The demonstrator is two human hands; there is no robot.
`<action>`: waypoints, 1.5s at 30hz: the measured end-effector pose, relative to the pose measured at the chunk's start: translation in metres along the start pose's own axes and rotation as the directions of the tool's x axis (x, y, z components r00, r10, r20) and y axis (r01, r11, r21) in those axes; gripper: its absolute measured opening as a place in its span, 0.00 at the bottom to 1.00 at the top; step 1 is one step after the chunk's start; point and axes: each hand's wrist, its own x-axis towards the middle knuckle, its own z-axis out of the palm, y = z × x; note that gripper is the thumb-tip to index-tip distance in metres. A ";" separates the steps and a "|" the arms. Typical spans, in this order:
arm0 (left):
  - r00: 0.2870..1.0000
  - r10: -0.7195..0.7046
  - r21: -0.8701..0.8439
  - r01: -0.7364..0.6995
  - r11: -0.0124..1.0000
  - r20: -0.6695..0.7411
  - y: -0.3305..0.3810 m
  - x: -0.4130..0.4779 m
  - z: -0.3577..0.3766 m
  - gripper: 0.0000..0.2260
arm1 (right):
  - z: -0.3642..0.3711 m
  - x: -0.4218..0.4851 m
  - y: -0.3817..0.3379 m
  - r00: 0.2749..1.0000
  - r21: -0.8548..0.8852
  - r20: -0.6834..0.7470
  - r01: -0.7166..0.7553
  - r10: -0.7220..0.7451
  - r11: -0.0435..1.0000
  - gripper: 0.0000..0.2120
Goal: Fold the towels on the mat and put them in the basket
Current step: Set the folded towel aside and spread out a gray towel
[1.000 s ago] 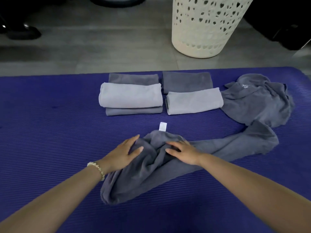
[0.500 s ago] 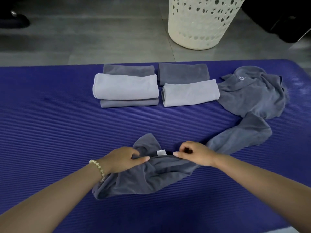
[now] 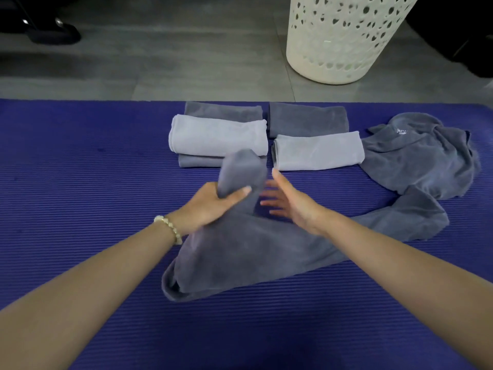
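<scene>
Purple ribbed mat (image 3: 80, 182) on a grey tile floor (image 3: 160, 62), white perforated basket (image 3: 341, 49) upright on the tiles just past the mat's far edge.

Far side of mat, two folded sets side by side:
- left: light grey folded towel (image 3: 218, 136) on top of a darker folded towel (image 3: 224, 112)
- right: dark folded towel (image 3: 306, 118) behind, pale folded towel (image 3: 318, 150) in front, touching it

Crumpled grey towel (image 3: 421, 158) to the right of those, unfolded, small logo facing up.

Working piece: long dark grey towel (image 3: 253, 252), bunched, running from near centre of the mat out to the right, where its end meets the crumpled one. Can't tell if they're separate pieces.

Left hand (image 3: 210, 206): fingers wrapped round one end of the long towel, thumb across the front, that end lifted off the mat and standing up in front of the left set. Bead bracelet (image 3: 169, 228) on that wrist.

Right hand (image 3: 290, 204): empty, fingers spread, palm facing the lifted end, just beside it. Motion-blurred, contact unclear.
</scene>
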 end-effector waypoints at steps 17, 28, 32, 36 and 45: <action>0.515 -0.523 -0.212 0.545 0.811 -0.679 -0.141 -0.036 -0.174 0.47 | 0.060 0.041 0.000 0.984 -0.431 0.163 0.139 -0.075 0.891 0.13; 0.970 -0.037 0.149 0.001 0.989 0.239 -0.030 0.000 -0.037 0.21 | 0.011 0.018 -0.020 0.980 -0.135 0.190 -0.040 0.066 0.990 0.24; 0.987 -0.087 -0.325 0.128 0.937 0.138 -0.026 0.002 -0.056 0.21 | -0.043 -0.007 -0.009 0.980 -0.547 0.088 -0.105 0.181 0.830 0.25; 0.948 -0.184 -0.380 0.074 0.922 -0.260 -0.033 0.003 -0.097 0.18 | -0.095 -0.038 0.002 0.986 -0.677 -0.115 -0.169 0.124 0.716 0.31; 0.909 -0.058 -0.438 -0.142 0.888 -0.413 0.022 -0.004 -0.140 0.17 | -0.109 -0.057 -0.081 0.888 -0.150 -0.414 0.150 -0.200 0.977 0.23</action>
